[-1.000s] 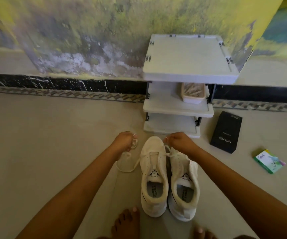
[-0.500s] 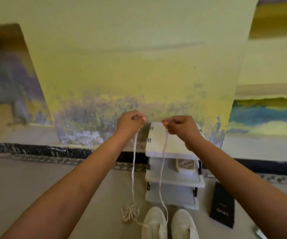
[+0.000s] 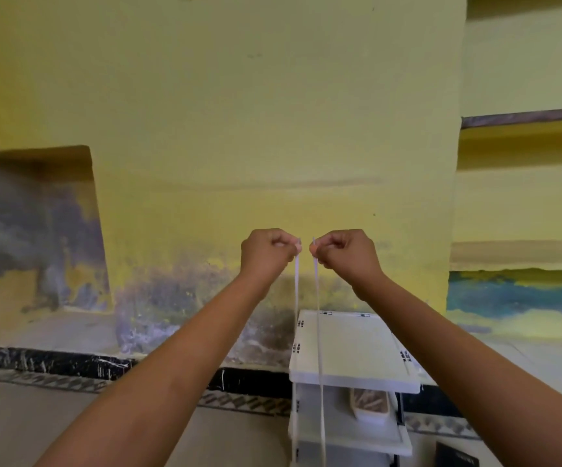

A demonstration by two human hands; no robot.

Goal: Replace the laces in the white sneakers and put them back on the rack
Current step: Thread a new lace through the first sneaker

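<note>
left hand [image 3: 268, 251] raised, fingers curled, pinching one end of thin white flat shoelace [image 3: 296, 291] | right hand [image 3: 343, 252] curled likewise, pinching the other end; tips held level, probably to even both lengths | strands hang taut below frame; white sneakers out of view | white plastic tiered rack [image 3: 350, 352] stands beyond, against wall

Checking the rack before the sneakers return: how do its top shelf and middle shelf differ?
The middle shelf carries a small pale basket; the top shelf carries none. The top shelf shows most of its surface; the middle shelf lies largely hidden beneath it. Both are white flat panels.
</note>
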